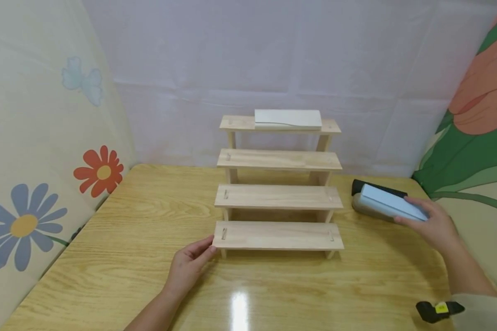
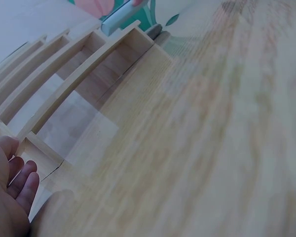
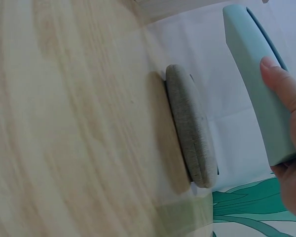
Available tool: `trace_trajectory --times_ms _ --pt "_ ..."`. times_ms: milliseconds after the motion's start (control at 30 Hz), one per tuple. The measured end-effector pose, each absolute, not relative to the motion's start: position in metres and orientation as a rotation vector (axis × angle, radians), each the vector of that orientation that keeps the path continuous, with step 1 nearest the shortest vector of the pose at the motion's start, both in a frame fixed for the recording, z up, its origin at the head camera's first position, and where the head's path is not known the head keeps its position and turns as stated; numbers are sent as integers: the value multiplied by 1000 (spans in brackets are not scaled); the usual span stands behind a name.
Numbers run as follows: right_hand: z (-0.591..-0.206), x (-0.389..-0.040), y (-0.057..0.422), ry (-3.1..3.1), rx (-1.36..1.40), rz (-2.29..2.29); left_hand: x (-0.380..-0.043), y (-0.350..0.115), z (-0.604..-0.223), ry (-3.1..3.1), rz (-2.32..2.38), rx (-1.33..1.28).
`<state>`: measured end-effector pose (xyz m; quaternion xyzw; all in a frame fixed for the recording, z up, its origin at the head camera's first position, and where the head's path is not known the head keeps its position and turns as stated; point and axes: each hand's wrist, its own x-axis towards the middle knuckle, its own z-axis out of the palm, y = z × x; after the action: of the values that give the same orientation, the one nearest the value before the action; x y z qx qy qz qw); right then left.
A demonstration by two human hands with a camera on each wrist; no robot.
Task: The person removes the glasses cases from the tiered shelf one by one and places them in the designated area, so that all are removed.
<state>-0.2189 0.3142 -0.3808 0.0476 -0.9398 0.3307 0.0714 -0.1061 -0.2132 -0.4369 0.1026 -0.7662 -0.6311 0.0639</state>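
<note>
At the right of the head view, a light blue case (image 1: 393, 202) is grasped by the right hand (image 1: 432, 227), and its thumb is seen pressed against one long side in the right wrist view. The case is held off the tabletop (image 1: 149, 216); beyond it, partly hidden from the head camera, a grey case (image 3: 190, 126) and a black object (image 1: 358, 185) are set down beside each other near the tabletop's far right corner. A gap is shown between the blue and grey cases in the right wrist view.

Near the centre of the head view, a four-tiered wooden stand (image 1: 279, 196) is placed upright. The left end of its lowest tier is pinched by the left hand (image 1: 186, 271), whose remaining fingers are loosely bent. On the topmost tier, toward the upper centre, a white case (image 1: 287, 118) is laid lengthwise.

Across the top of the frame a white cloth (image 1: 190, 69) is hung behind the tabletop, while printed flowers are displayed on the left panel (image 1: 16, 119).
</note>
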Motion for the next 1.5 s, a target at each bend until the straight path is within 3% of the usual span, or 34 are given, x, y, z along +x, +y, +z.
trace_trajectory --times_ms 800,1500 --pt "-423 -212 313 -2918 155 1044 -107 -213 -437 -2321 -1903 319" --pt "-435 -216 318 -3007 124 957 -106 -213 -437 -2341 -1888 329"
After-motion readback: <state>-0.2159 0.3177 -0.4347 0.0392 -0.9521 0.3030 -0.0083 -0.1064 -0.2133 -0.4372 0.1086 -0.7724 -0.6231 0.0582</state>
